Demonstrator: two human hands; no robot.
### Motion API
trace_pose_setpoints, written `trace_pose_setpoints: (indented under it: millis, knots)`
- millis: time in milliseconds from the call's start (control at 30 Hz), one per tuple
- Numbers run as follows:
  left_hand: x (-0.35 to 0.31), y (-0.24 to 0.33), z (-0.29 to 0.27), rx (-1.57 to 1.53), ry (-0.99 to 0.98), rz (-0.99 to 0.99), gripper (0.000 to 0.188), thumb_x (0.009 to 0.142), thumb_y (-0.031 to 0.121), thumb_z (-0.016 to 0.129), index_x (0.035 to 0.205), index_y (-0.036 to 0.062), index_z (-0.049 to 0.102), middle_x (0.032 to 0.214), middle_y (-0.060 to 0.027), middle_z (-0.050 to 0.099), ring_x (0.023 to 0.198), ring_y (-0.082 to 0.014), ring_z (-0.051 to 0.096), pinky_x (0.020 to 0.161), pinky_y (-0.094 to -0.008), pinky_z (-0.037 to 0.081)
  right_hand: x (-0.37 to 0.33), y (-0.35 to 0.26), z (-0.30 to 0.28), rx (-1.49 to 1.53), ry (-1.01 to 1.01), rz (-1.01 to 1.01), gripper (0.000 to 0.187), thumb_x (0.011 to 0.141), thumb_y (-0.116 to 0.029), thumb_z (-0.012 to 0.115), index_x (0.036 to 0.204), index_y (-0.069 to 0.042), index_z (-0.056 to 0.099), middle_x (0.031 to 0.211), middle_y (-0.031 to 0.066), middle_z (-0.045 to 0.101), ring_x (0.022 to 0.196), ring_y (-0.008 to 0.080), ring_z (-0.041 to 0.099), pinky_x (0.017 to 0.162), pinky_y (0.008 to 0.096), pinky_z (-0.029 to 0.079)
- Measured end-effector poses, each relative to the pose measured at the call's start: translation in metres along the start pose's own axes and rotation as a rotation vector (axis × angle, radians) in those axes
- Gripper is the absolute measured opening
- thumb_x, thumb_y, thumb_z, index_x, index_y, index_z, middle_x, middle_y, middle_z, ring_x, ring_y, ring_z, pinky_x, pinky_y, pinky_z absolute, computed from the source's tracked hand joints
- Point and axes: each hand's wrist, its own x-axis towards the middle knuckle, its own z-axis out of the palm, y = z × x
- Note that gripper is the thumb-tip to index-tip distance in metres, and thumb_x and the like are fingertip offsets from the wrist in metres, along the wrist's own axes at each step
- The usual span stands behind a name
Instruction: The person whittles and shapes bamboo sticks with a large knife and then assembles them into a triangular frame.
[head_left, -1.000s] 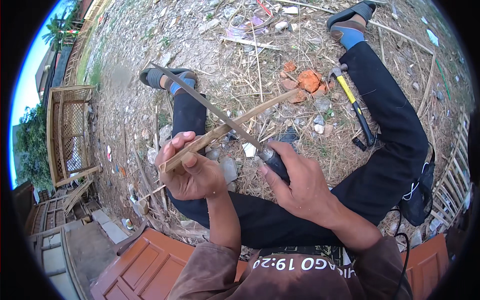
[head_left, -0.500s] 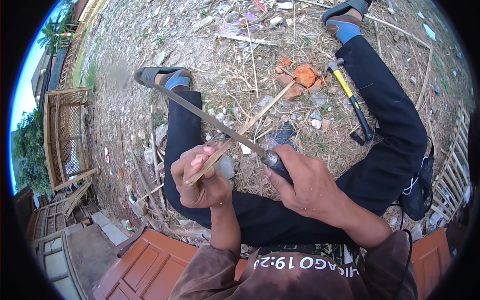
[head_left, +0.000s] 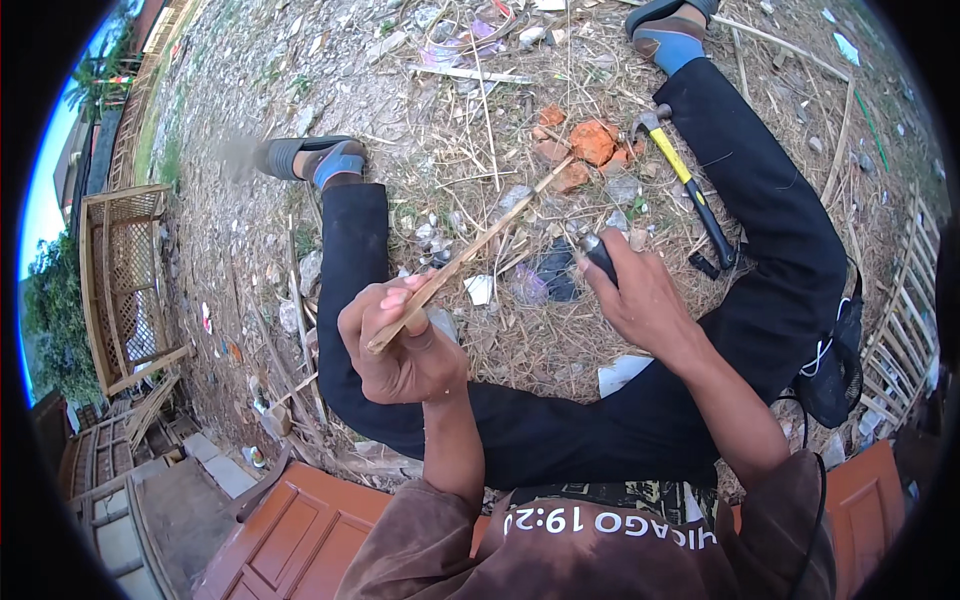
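Dry, stony ground (head_left: 540,350), strewn with straw and rubble, filled most of the view, and across it spread the person's legs in black trousers (head_left: 762,170), with both hands held up between them. Reddish-brown wooden panels (head_left: 300,530) lay behind the person at the lower edge, and a lattice frame (head_left: 130,285) stood off to the far left. The wooden strip (head_left: 478,246) was in the left hand, its near end jutting past the fingers toward the person; from there it slanted away, up and to the right, passing to the left of the right hand and well apart from it. Its far tip showed against the broken bricks, though whether it touched them could not be told. A hammer (head_left: 690,187) with a yellow and black handle lay beside the right trouser leg, beyond the right hand. The left hand (head_left: 415,365) had its fingers curled and its thumb closed about the strip. The right hand (head_left: 645,300) was wrapped around a dark tool grip (head_left: 600,258) with a metal collar; no blade could be made out beyond it. Broken bricks (head_left: 593,143) sat near the hammer's head, and a white scrap (head_left: 480,290) lay between the hands.
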Motion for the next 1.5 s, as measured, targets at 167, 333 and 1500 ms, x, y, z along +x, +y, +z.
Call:
trace_pose_setpoints:
  millis: [167, 333, 1500]
  knots:
    - [0.005, -0.007, 0.0, 0.067, 0.043, -0.026, 0.028, 0.095, 0.018, 0.061, 0.109, -0.0059, 0.057, 0.1, -0.0147, 0.059, 0.09, -0.0224, 0.066, 0.073, -0.0315, 0.062, -0.011, -0.055, 0.008, 0.169, 0.003, -0.254, 0.023, 0.091, -0.016, 0.062, 0.096, 0.0, 0.047, 0.065, 0.0221, 0.06, 0.06, 0.0428, 0.062, 0.052, 0.0492, 0.048]
    - [0.008, -0.007, -0.003, 0.051, 0.155, -0.157, 0.028, 0.092, 0.018, 0.065, 0.104, -0.0066, 0.058, 0.098, -0.0132, 0.057, 0.085, -0.02, 0.066, 0.068, -0.0283, 0.062, 0.017, 0.037, 0.026, -0.095, 0.063, 0.086, 0.022, 0.092, -0.016, 0.059, 0.094, 0.001, 0.045, 0.061, 0.0234, 0.059, 0.059, 0.044, 0.062, 0.051, 0.0506, 0.047]
    - [0.069, 0.019, -0.033, -0.157, 0.287, -0.128, 0.027, 0.096, 0.02, 0.058, 0.109, -0.0036, 0.059, 0.102, -0.0146, 0.066, 0.091, -0.0257, 0.069, 0.078, -0.0303, 0.063, 0.017, 0.029, -0.001, -0.032, 0.051, 0.215, 0.029, 0.095, -0.027, 0.054, 0.097, 0.002, 0.048, 0.066, 0.0265, 0.06, 0.064, 0.0467, 0.061, 0.062, 0.0547, 0.046]
